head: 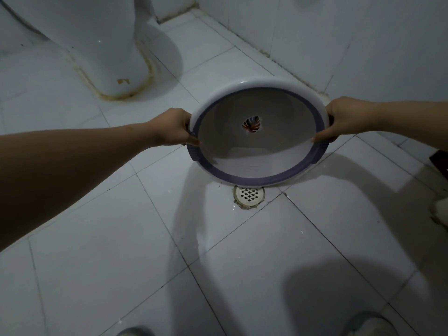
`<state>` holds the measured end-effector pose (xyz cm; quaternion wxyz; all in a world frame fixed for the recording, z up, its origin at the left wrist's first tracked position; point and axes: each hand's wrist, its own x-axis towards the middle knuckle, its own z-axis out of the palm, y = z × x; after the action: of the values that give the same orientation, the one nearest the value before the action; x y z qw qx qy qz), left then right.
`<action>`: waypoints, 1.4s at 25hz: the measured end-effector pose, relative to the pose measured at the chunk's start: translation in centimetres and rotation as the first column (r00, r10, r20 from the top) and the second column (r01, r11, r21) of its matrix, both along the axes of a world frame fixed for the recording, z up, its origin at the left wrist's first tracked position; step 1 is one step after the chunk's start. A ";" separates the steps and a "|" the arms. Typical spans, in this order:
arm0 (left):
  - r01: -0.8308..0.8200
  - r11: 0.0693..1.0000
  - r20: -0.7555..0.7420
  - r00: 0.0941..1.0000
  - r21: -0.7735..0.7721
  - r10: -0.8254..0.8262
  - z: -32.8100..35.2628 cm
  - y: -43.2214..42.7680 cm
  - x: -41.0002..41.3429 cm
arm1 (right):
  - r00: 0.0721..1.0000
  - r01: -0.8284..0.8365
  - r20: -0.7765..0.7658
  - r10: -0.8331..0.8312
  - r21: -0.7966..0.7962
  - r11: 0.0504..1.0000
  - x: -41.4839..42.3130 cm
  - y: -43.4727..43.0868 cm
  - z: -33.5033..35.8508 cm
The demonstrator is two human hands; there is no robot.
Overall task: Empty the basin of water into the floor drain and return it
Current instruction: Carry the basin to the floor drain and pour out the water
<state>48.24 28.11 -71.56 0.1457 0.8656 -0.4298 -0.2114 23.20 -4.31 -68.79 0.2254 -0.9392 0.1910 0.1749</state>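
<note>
1. A toilet base [106, 57] stands on the tiled floor [97, 251] at the far left, well apart from everything else.
2. The left hand [173, 128] reaches forward on a straight, outstretched arm and is clamped on the left rim of the basin [257, 170], thumb over the inner edge.
3. The basin is held between both hands, tipped steeply so its open side faces the camera. Its low edge hangs just above and behind the floor drain [249, 196]. A wet sheen spreads across the tiles around the drain.
4. The right hand [344, 120] comes in from the right edge and grips the opposite rim, fingers curled round it.
</note>
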 end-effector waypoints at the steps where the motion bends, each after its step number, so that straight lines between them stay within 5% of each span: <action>1: 0.003 1.000 0.019 1.000 0.007 -0.003 -0.1 0.1 -0.1 | 1.000 -0.011 -0.015 0.011 -0.026 1.000 0.0 -0.1 0.0; 20: 0.214 0.977 0.182 0.960 0.014 -0.212 0.0 3.1 -0.9 | 0.886 -0.463 -0.103 0.452 -0.196 0.864 -1.5 1.6 1.5; 29: 0.368 0.892 0.204 0.882 0.262 -0.424 -0.9 4.7 -1.3 | 0.782 -0.624 -0.251 0.571 -0.309 0.718 -2.9 4.1 1.5; 35: 0.376 0.853 0.176 0.871 0.361 -0.458 -0.9 4.0 -1.6 | 0.797 -0.592 -0.341 0.498 -0.282 0.755 -2.6 3.9 1.2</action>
<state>46.65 32.16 -72.48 -0.1010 0.7823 -0.5843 -0.1909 20.60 -0.37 -67.58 -0.0445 -0.9497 -0.0372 0.3079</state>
